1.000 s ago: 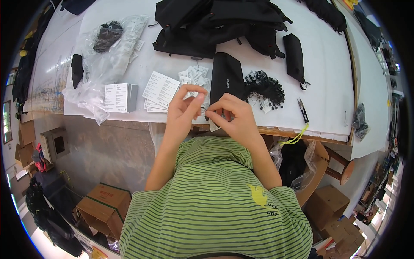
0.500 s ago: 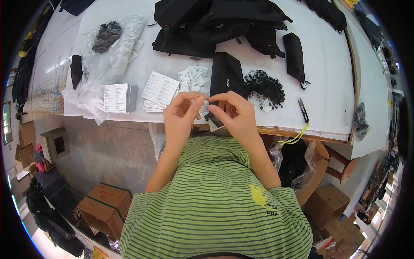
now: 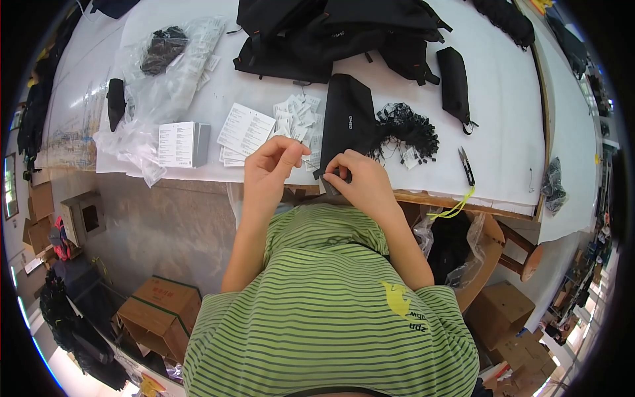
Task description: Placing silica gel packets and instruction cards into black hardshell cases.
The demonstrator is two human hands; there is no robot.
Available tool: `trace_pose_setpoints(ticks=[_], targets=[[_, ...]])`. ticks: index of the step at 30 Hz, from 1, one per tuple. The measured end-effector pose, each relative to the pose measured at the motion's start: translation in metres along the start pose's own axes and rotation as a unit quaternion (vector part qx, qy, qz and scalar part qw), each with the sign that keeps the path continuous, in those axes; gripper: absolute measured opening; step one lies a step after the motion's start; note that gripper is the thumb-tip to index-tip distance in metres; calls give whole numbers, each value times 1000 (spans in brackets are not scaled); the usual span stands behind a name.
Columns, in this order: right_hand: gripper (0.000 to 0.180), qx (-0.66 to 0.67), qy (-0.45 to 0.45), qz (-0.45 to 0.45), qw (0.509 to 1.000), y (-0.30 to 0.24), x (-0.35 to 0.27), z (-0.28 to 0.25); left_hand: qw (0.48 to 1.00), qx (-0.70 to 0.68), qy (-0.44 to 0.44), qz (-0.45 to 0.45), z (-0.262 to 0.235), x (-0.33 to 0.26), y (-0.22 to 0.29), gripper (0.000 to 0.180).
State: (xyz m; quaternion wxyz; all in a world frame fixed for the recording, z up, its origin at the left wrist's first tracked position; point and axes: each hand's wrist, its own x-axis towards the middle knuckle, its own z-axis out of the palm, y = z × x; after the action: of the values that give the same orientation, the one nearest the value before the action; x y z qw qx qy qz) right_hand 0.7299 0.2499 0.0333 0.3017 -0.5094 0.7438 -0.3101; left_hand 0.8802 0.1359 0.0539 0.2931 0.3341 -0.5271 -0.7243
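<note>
My left hand (image 3: pixel 270 169) is raised at the table's front edge, thumb and fingertips pinched together. What it pinches is too thin to make out. Close beside it, my right hand (image 3: pixel 364 184) curls its fingers round a small dark flat piece (image 3: pixel 329 186), mostly hidden by the hand. Just beyond my right hand lies a flat black pouch (image 3: pixel 348 112), its near end reaching toward the fingers. White printed tags (image 3: pixel 297 119) are heaped beyond my left hand. A tangle of black cords with small plastic ends (image 3: pixel 407 132) sits right of the pouch.
Printed white cards (image 3: pixel 245 129) and an upright card stack (image 3: pixel 177 145) stand left. Clear plastic bags (image 3: pixel 145 119) lie farther left. Black bags (image 3: pixel 344 36) are piled at the back. Thread snips (image 3: pixel 467 165) with a yellow cord rest right, near another black pouch (image 3: pixel 453 83).
My hands, fingertips together before, have drawn apart. The left moved slightly left; the right dropped a little nearer to me and its fingers curled in.
</note>
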Motion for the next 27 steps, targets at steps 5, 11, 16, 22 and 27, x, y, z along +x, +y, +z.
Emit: trace_pose_setpoints(ticks=[5,11,16,22,27], targets=[[13,6,0,15,1000,-7,1,4,1000,-3,-20,-7,2,-2,-1,13],[10,-1,-5,52,999,0,-1,8,998,36,-43,-24,3,-4,0,17],[12,315,110,124,934,4,-5,6,989,116,-81,-33,11,-9,-7,21],[13,507,137,163,835,-11,-8,-4,980,172,-95,21,23,-11,-7,16],[12,528,96,153,830,-13,-9,-6,977,189,-99,32,25,-11,-2,15]])
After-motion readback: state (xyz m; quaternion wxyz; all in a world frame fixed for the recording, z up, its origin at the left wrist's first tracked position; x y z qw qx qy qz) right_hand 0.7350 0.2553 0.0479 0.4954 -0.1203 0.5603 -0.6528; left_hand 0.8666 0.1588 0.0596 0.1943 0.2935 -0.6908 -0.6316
